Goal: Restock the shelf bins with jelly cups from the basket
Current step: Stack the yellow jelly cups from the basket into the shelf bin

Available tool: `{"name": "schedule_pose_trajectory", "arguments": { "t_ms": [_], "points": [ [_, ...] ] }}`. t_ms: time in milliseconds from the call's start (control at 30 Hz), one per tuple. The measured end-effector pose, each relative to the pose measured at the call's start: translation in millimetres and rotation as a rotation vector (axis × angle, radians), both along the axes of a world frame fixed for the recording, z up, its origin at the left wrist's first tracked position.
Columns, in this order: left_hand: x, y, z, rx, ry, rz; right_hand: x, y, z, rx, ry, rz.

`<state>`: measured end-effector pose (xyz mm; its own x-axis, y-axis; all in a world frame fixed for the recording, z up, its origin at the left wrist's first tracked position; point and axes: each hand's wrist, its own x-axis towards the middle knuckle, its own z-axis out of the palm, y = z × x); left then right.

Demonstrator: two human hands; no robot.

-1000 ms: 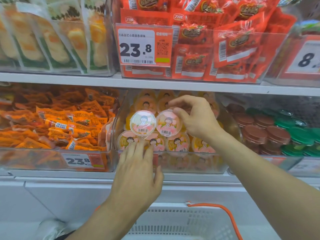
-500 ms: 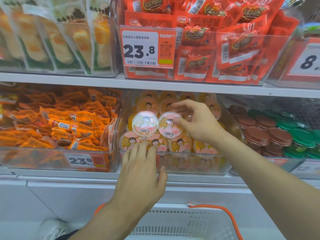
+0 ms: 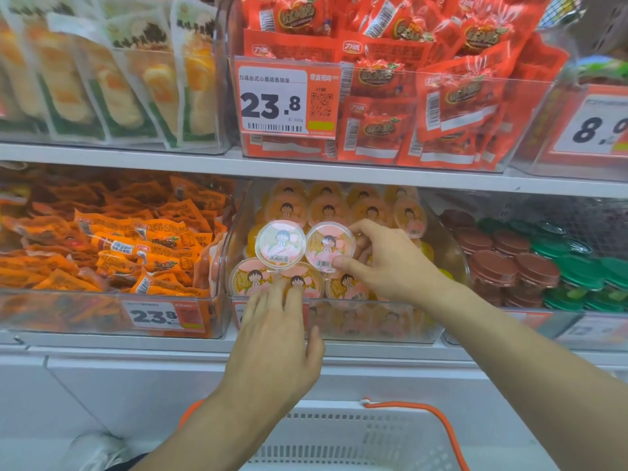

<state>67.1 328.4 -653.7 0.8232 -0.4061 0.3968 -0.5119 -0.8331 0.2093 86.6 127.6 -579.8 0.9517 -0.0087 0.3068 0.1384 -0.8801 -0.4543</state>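
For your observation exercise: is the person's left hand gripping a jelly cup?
No: the left hand lies flat with straight fingers at the bin's front, while the right hand pinches a pink jelly cup.

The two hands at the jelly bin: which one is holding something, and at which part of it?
The right hand pinches a pink-lidded jelly cup at its right rim, thumb below, fingers above. The left hand holds nothing; its straight fingers touch the front cups.
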Motion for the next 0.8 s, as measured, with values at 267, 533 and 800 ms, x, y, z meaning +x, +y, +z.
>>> {"name": "schedule_pose_trajectory", "arguments": {
  "t_ms": [267,533,800],
  "points": [
    [-3,-2,6,-0.111,-0.011,-0.026,0,1,-1,0.118,-0.02,-0.089],
    [9,2,9,-0.101,-0.09,-0.007,-7,8,-3,0.138,-0.06,-0.183],
    [8,2,3,-0.078,-0.074,-0.004,-6,9,-1,0.103,-0.073,-0.114]
  ]
}}
